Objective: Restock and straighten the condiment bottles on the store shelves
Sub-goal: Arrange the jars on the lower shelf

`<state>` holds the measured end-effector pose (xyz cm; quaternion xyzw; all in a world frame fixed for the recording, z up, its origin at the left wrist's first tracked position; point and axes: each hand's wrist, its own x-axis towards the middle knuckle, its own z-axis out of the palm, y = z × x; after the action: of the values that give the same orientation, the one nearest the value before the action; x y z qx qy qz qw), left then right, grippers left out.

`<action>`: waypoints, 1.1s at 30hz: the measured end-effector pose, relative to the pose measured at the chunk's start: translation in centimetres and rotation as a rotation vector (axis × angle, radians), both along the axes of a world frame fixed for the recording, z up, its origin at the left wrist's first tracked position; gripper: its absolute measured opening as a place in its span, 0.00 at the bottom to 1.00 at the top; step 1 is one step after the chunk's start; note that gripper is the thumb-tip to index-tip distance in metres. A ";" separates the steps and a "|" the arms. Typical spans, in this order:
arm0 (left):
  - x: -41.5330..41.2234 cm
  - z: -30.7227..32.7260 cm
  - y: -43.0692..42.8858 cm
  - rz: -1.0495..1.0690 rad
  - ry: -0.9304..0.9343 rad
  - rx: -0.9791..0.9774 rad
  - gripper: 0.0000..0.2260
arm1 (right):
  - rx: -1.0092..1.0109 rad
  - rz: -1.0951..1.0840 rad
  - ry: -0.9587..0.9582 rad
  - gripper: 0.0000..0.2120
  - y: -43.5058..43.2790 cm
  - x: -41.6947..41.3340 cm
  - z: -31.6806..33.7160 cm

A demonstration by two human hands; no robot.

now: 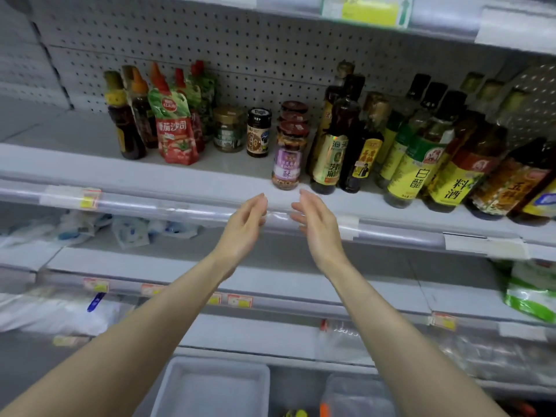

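Head view: shelf (180,176), judged part done, with bottles (409,164) packed at right, ketchup pouch (176,130) and neighbours set back and uneven. Purple-labelled jar (286,164) stands at the front edge, long axis vertical, label facing the aisle. Left hand (245,224) and right hand (316,224) hover just below it, fingers relaxed, holding nothing.

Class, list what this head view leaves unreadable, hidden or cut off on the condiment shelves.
Head view:
- Price tags: blurred, too small to read.
- Rear jars: labels hidden by the purple-labelled jar in front.
- Rightmost bottle: cut off by the right edge.
- White bin: lower part cut off by the bottom edge.
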<state>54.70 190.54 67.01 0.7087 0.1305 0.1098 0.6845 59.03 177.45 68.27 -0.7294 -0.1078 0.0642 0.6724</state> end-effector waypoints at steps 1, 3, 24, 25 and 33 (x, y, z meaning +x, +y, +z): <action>-1.1 -0.9 -0.2 0.002 0.006 -0.007 0.20 | 0.000 -0.003 0.017 0.15 -0.2 -1.0 -0.9; -2.9 -2.7 -0.4 0.007 0.019 0.003 0.17 | -0.015 -0.008 0.047 0.15 -0.5 -2.5 -2.7; -22.8 -38.5 12.4 0.094 0.676 -0.071 0.18 | -0.330 0.074 0.632 0.12 9.9 -20.1 -40.4; -23.8 -40.4 13.3 0.077 0.711 -0.067 0.20 | -0.336 0.068 0.659 0.10 10.7 -21.2 -42.4; -27.5 -54.7 18.3 0.017 0.868 -0.059 0.30 | -0.394 -0.017 0.741 0.05 15.4 -26.1 -56.8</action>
<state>27.22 208.79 12.29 0.6681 0.4152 -0.1968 0.5852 32.91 192.85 11.50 -0.7726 0.1615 0.3361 0.5138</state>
